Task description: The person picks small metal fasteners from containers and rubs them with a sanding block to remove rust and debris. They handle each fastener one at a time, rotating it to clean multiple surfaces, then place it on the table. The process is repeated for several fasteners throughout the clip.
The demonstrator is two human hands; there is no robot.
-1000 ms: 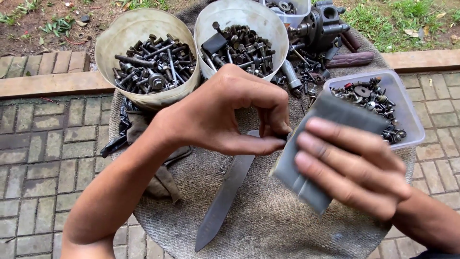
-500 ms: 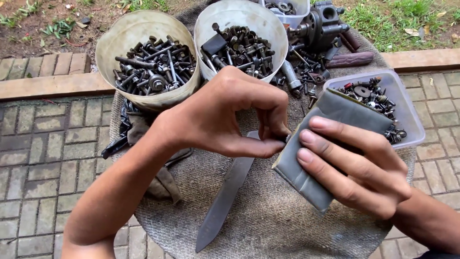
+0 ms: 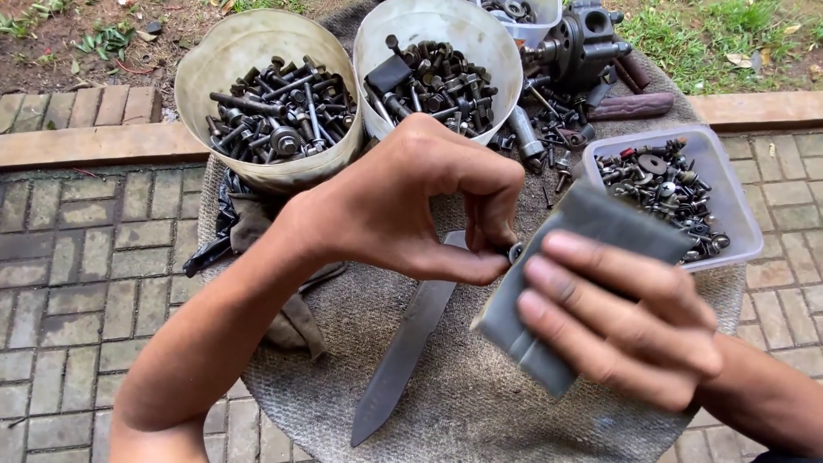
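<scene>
Fingers of the left hand (image 3: 411, 206) pinch what looks like a small nut (image 3: 515, 252) against the grey block (image 3: 566, 291) gripped by the right hand (image 3: 617, 326), best kept steady and square.

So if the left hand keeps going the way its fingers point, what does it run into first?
The left hand points toward the grey folded piece held in the right hand. Its fingertips, pinching a small metal part, look almost against that piece's edge, so it likely meets that first, though depth is unclear.
</scene>
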